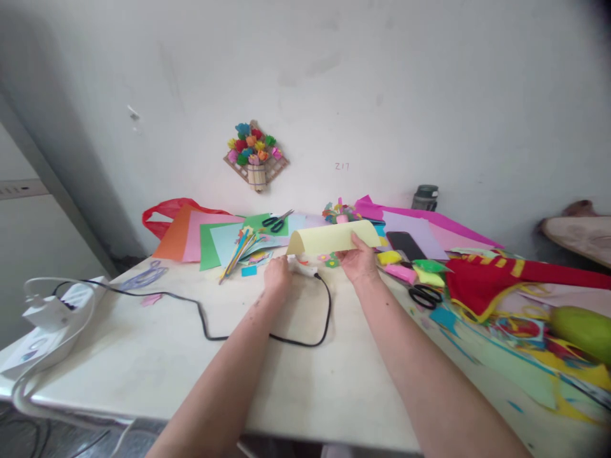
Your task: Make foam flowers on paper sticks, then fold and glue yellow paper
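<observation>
Here we have the yellow sheet (334, 237) arched above the tabletop (305, 388), our right hand's (358, 259) fingers pinching its near edge; our left hand's (277, 275), beside the white tool (305, 270), we can't tell. Looks light, bendy, easily creased: edges suit us best.

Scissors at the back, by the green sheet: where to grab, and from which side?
Probably best by the dark finger loops of the scissors, from above on the near left. The loops face that way, while the blades point right and toward the wall. The curved yellow sheet sits to the near right, so the left seems clearer.
</observation>
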`<state>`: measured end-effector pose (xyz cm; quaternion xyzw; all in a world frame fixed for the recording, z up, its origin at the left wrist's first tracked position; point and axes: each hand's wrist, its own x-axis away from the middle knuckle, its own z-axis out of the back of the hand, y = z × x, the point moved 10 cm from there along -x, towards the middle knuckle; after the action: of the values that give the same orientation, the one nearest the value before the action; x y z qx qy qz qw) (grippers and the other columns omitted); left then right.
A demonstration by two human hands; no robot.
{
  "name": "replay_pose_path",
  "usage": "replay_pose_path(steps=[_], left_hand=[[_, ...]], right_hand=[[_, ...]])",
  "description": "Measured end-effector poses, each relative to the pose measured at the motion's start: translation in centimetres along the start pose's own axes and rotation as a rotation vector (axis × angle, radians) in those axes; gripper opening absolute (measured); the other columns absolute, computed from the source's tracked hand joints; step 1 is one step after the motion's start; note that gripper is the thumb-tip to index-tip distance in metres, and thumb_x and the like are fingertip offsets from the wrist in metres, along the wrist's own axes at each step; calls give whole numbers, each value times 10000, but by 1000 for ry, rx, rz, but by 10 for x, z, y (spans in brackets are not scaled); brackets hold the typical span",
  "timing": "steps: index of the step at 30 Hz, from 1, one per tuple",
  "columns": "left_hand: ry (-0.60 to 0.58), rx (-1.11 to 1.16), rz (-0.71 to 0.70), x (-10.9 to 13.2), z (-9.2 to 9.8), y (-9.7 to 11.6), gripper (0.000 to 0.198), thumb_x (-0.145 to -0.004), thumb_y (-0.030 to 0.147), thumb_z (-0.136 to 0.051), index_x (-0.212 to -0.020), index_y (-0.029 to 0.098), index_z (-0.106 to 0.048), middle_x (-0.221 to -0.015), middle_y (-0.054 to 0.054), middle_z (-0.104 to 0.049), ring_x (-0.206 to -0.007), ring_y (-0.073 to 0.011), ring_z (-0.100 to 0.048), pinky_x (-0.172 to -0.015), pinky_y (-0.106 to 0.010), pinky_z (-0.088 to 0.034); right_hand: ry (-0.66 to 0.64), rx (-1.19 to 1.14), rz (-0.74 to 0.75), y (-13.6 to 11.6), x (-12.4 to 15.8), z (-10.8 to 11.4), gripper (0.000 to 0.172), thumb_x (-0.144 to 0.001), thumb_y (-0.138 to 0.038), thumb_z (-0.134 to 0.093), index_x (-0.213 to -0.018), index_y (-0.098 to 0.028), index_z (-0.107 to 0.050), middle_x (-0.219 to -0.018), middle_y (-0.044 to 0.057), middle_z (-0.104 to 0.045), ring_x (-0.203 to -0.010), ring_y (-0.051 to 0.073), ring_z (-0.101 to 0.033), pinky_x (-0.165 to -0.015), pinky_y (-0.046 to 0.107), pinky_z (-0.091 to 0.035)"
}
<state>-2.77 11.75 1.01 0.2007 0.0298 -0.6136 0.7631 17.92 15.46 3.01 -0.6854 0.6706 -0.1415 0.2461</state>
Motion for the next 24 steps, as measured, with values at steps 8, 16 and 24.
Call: replay_pose_path(steps=[8,16,24], left_hand=[[47,149,-60,-4,32,-59,539,-633,348,-632,-1146,201,-555,-925,-73,-666,-860,-225,-596,-748,-294,-428],[27,58,-148,-7,44,-75,567,-576,364,-653,-1121,228,-574,-1056,-91,-622,-992,-289,-541,-822,-352,-409],[65,1024,-51,5,90,-28,247,-580,362,-661,-682,152,-578,-583,0,-581,-516,-111,-544,-554,-252,-457]], right_hand=[[3,-30,-38,7,3,0,180,-669,-177,-594,-848,-181,-585,-672,-11,-668,-575,141,-625,-439,236,-502],[-97,-47,-32,9,7,-13,176,-664,-184,-604,-838,-190,-579,-785,0,-680,-725,161,-637,-548,279,-535],[-119,-12,-20,5,10,-24,204,-690,-221,-607,-891,-196,-582,-759,-11,-677,-688,149,-634,-544,267,-538]])
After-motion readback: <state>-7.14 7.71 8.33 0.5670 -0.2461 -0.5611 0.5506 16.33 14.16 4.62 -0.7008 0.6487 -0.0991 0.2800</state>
